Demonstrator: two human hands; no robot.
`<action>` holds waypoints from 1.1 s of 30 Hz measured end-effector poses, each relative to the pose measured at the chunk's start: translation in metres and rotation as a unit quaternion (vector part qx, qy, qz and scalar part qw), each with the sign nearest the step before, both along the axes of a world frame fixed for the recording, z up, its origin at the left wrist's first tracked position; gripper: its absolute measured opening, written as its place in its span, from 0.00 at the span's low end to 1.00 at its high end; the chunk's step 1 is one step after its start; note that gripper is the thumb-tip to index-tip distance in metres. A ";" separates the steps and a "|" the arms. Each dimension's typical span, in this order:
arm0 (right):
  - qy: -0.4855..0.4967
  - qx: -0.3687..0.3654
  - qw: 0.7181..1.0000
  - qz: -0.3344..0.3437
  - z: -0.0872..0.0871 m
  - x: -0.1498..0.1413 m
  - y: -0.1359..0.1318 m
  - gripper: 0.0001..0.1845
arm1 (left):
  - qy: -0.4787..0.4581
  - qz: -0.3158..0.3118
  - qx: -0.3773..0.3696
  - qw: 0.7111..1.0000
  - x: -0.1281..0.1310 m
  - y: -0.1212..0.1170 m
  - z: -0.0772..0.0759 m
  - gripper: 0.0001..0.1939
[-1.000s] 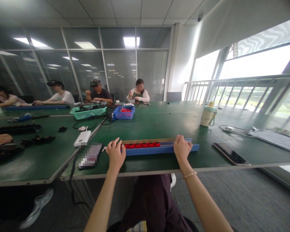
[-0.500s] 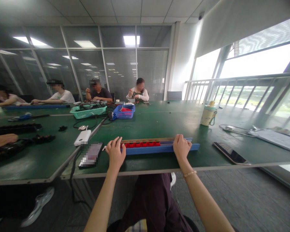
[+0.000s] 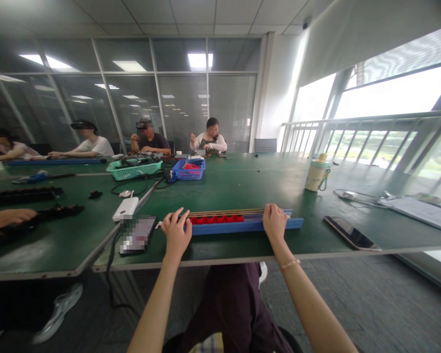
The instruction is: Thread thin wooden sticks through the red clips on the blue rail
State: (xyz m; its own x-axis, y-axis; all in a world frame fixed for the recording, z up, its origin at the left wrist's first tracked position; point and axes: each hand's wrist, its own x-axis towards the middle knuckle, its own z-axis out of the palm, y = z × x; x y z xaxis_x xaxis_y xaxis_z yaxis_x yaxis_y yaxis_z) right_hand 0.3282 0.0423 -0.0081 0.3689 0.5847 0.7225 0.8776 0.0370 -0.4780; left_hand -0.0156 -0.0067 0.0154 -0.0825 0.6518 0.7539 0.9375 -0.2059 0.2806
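Note:
A long blue rail (image 3: 242, 225) lies near the front edge of the green table (image 3: 242, 186), with a row of red blocks (image 3: 216, 219) set along its left half. My left hand (image 3: 176, 233) grips the rail's left end, fingers curled over its top. My right hand (image 3: 275, 223) holds the rail right of the middle, fingers wrapped over the far side. The rail's right end sticks out past my right hand.
A phone (image 3: 137, 235) and a white power bank (image 3: 125, 209) lie left of my left hand. Another phone (image 3: 351, 233) lies right, a cup (image 3: 316, 175) behind it. Green basket (image 3: 134, 170) and blue basket (image 3: 188, 171) stand farther back. Several people sit at the far side; someone's hand (image 3: 11, 216) rests at the left.
My hands stay on the rail with only slight finger shifts. The other person's hand at the left has slid a little right.

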 end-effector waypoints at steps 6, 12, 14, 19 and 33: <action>0.004 0.066 0.997 0.038 -0.001 0.001 0.000 0.17 | -0.001 -0.010 -0.001 1.000 0.000 0.000 0.000 0.18; -0.016 0.121 0.990 0.072 0.002 0.001 -0.002 0.17 | -0.005 -0.008 0.003 1.000 -0.001 0.000 -0.001 0.18; -0.017 0.132 0.988 0.077 0.002 0.002 -0.003 0.17 | -0.005 -0.008 0.006 1.000 -0.001 0.001 -0.002 0.17; -0.016 0.143 0.987 0.071 0.001 0.003 -0.003 0.16 | 0.000 -0.007 0.009 1.000 -0.002 0.002 -0.003 0.18; -0.031 0.164 0.982 0.094 0.003 0.004 -0.004 0.15 | -0.002 -0.009 0.019 1.000 -0.001 0.001 -0.003 0.18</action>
State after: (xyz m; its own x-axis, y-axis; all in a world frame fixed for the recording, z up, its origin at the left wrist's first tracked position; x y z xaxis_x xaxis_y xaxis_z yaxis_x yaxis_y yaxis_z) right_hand 0.3324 0.0383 -0.0056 0.2270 0.3711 0.9004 0.8674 0.3432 -0.3602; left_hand -0.0170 -0.0054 0.0127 -0.0751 0.6242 0.7776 0.9323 -0.2328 0.2769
